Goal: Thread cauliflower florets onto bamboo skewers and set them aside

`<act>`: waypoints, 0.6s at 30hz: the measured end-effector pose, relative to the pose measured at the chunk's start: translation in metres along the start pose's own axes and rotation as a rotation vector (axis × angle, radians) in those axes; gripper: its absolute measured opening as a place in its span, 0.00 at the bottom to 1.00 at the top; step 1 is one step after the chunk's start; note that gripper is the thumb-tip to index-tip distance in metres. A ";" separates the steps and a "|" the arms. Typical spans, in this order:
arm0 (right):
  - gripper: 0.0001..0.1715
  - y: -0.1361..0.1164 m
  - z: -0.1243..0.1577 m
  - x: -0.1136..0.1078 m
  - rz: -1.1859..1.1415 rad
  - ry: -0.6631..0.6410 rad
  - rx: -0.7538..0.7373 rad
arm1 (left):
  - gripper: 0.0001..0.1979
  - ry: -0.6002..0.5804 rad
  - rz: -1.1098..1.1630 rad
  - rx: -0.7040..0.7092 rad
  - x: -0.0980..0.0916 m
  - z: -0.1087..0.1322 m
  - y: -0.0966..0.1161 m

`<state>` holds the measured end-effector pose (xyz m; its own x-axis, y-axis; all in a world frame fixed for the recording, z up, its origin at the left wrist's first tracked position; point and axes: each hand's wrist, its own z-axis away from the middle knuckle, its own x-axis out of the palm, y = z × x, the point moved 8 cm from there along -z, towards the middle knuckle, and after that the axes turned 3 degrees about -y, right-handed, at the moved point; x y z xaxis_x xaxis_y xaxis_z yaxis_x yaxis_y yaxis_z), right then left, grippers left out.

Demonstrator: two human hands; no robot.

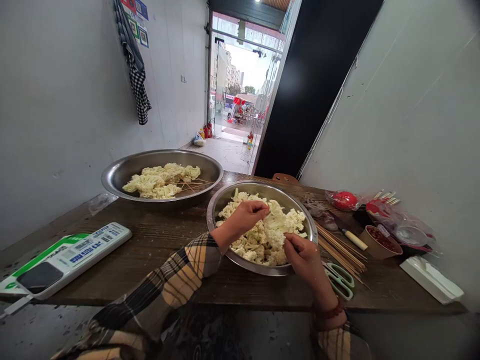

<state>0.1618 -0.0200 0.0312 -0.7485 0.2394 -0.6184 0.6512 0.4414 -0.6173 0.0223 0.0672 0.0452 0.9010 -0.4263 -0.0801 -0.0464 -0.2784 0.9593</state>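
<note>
cauliflower piece (276, 238) sits pinched by right hand (304, 256); left hand (247, 216) curls its fingers (258, 205), grip unclear.

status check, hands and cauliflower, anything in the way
Right hand pinching cauliflower floret over nearer metal bowl. Left hand also there, grip unclear. Scissors beside right forearm, nothing visibly blocking.

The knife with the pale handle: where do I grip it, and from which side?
Take the middle of the knife's pale handle from above, coming from the near right: it points that way, while the blade angles far left. Skewers lie to its left and the paper bowl close on its right, so a top pinch likely clears both.
</note>
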 end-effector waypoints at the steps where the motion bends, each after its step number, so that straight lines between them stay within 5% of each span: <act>1: 0.16 0.001 0.000 0.001 -0.015 -0.007 0.010 | 0.12 0.000 -0.010 0.017 0.001 0.000 0.002; 5: 0.17 0.011 0.002 0.004 -0.133 -0.025 0.071 | 0.13 -0.023 0.088 0.040 0.005 0.000 0.004; 11: 0.17 0.017 0.004 0.004 -0.203 0.005 0.101 | 0.18 -0.056 0.447 -0.160 0.010 -0.001 -0.019; 18: 0.17 0.005 0.000 0.002 -0.066 0.014 0.045 | 0.17 -0.196 0.366 -0.119 0.020 0.001 -0.014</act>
<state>0.1633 -0.0178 0.0269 -0.7914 0.2229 -0.5692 0.6051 0.4176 -0.6778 0.0408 0.0620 0.0300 0.7350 -0.6371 0.2321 -0.2868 0.0180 0.9578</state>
